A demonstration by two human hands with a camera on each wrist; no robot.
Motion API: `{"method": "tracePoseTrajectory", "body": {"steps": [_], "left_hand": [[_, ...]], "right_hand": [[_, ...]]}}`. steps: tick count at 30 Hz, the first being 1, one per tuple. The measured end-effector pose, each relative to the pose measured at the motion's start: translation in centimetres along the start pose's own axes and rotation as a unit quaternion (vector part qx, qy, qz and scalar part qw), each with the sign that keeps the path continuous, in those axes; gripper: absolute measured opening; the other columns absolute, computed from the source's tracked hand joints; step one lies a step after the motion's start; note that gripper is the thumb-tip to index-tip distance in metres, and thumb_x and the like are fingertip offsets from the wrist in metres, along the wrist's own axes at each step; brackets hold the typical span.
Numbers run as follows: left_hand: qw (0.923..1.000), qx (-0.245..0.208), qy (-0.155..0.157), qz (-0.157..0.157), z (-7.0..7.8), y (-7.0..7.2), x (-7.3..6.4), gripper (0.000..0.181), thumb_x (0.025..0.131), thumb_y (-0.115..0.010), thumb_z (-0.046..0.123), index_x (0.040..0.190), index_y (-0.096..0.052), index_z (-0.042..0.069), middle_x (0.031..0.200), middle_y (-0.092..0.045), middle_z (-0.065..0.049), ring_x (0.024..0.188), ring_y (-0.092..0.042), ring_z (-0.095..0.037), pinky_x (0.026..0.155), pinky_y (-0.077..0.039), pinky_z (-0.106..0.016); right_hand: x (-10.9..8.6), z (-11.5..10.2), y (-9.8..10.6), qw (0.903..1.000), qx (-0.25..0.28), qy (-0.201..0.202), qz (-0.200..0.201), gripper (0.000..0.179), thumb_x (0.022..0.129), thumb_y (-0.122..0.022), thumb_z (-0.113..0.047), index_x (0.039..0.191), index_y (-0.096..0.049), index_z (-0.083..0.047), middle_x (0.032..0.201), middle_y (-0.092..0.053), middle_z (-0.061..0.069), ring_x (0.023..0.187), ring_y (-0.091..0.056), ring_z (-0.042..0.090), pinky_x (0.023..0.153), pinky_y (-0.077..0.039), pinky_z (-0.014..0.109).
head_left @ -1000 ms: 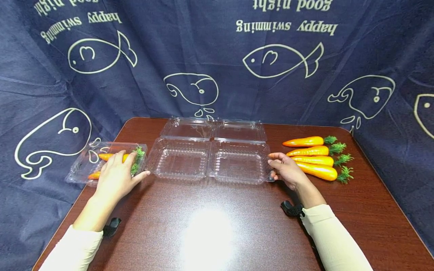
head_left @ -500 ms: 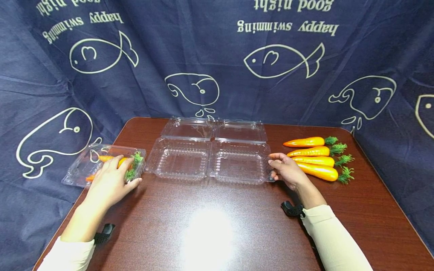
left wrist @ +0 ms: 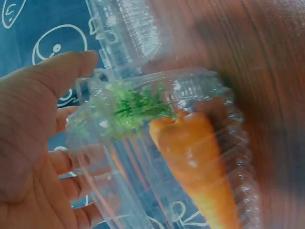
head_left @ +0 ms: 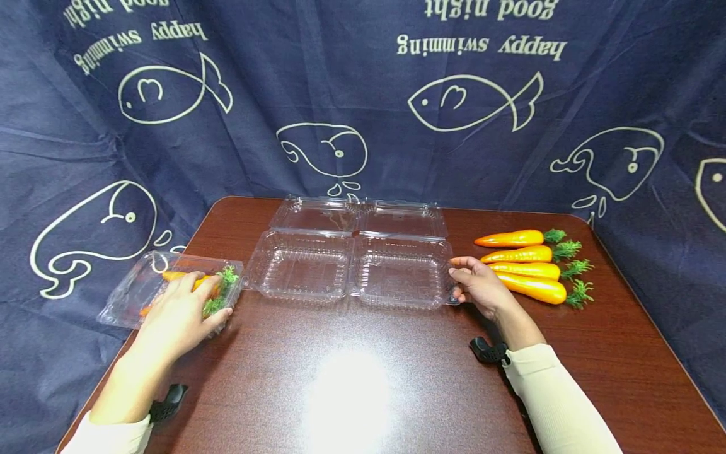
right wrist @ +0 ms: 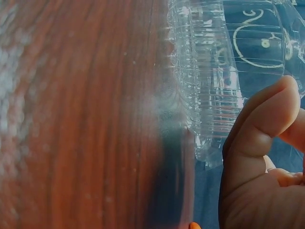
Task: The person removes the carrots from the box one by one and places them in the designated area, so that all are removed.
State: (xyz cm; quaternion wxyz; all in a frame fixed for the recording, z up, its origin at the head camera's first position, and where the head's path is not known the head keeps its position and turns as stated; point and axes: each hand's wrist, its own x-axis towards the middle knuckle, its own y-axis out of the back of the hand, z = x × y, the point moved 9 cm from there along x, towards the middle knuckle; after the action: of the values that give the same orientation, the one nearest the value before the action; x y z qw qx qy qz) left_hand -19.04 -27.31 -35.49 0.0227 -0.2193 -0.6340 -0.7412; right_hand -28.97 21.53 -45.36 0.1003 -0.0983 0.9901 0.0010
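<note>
In the head view, a closed clear plastic box (head_left: 121, 302) holding orange carrots with green tops lies at the table's left edge, partly past it. My left hand (head_left: 178, 315) rests over its lid, fingers spread and thumb near the right end; the left wrist view shows a carrot (left wrist: 190, 157) through the plastic beside the hand. Two open clear boxes stand side by side mid-table, a left box (head_left: 300, 265) and a right box (head_left: 397, 268). My right hand (head_left: 482, 287) grips the right box's rim at its right side, thumb and forefinger close together.
Several carrots (head_left: 530, 271) with green tops lie in a row right of my right hand. The brown tabletop (head_left: 255, 384) reaches toward me with a bright glare spot. A blue cloth (head_left: 363, 82) with fish drawings hangs behind the table.
My left hand and the closed box under it have moved a little toward me and to the left, and the box has turned slightly. The right hand has stayed put.
</note>
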Motion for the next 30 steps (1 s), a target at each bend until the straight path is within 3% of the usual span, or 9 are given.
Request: {"method": "tracePoseTrajectory", "body": {"steps": [8,18,30], "left_hand": [[1.0000,-0.002,-0.003,-0.007,-0.2,0.7,0.0,0.049,0.076,-0.081,0.017,0.118,-0.063,0.000,0.099,-0.057,-0.023,0.090,-0.056,-0.050,0.072,-0.044,-0.063],[0.9993,-0.004,0.000,-0.038,0.4,1.3,-0.4,0.054,0.070,-0.086,0.016,0.116,-0.064,-0.001,0.094,-0.055,-0.023,0.084,-0.056,-0.048,0.070,-0.045,-0.061],[0.9973,-0.002,0.001,-0.073,0.8,1.7,-1.2,0.055,0.068,-0.089,0.017,0.115,-0.065,0.000,0.087,-0.053,-0.014,0.079,-0.055,-0.039,0.067,-0.046,-0.056]], "right_hand": [[0.2,0.2,0.0,1.0000,-0.004,-0.006,0.001,0.037,0.103,-0.049,-0.007,0.133,-0.034,0.006,0.077,-0.046,-0.001,0.051,-0.054,0.006,0.047,-0.046,0.016],[0.2,0.0,-0.1,1.0000,0.000,-0.006,0.001,0.038,0.103,-0.047,-0.005,0.135,-0.032,0.008,0.076,-0.046,0.000,0.050,-0.053,0.006,0.046,-0.046,0.016],[0.3,0.2,-0.1,1.0000,0.003,-0.008,0.003,0.037,0.103,-0.047,-0.005,0.135,-0.032,0.007,0.077,-0.048,-0.001,0.050,-0.054,0.007,0.046,-0.046,0.016]]}}
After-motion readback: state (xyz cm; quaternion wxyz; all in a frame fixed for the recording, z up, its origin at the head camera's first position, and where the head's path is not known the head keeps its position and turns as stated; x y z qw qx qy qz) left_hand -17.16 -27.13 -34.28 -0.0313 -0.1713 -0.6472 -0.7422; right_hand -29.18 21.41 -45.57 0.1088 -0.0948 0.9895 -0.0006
